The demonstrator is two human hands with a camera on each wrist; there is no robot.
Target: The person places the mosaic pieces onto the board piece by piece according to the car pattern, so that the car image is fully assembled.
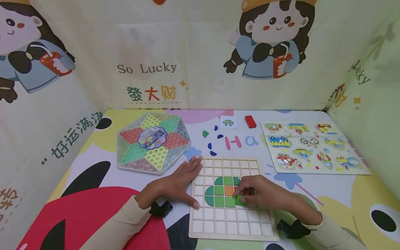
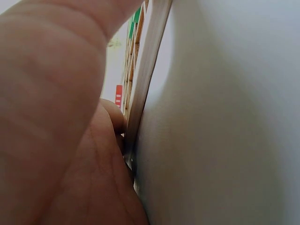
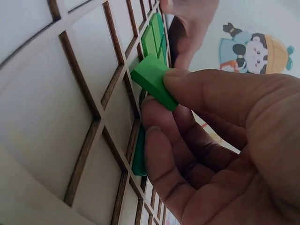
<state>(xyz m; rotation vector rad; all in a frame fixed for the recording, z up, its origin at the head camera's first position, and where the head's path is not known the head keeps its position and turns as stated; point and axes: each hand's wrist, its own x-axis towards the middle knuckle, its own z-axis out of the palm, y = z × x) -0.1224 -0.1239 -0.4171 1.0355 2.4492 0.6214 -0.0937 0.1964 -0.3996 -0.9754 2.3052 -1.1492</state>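
Note:
A wooden grid board (image 1: 231, 234) lies on the table, with green squares, dark green rounded pieces and an orange square (image 1: 229, 191) set in its middle cells. My right hand (image 1: 265, 191) pinches a green square tile (image 3: 152, 77) between thumb and fingers. The tile is tilted close over a cell right of the lower green row. My left hand (image 1: 179, 184) rests along the board's left edge, fingers straight and spread, thumb over the rim. In the left wrist view the palm lies against the board's wooden side (image 2: 147, 61).
Behind the board are several dark blue half-round pieces (image 1: 220, 136), a green piece (image 1: 205, 133), a small pattern card (image 1: 228, 122) and a red block (image 1: 250, 122). A hexagonal Chinese checkers box (image 1: 134, 163) stands at left, a vehicle puzzle board (image 1: 315, 147) at right.

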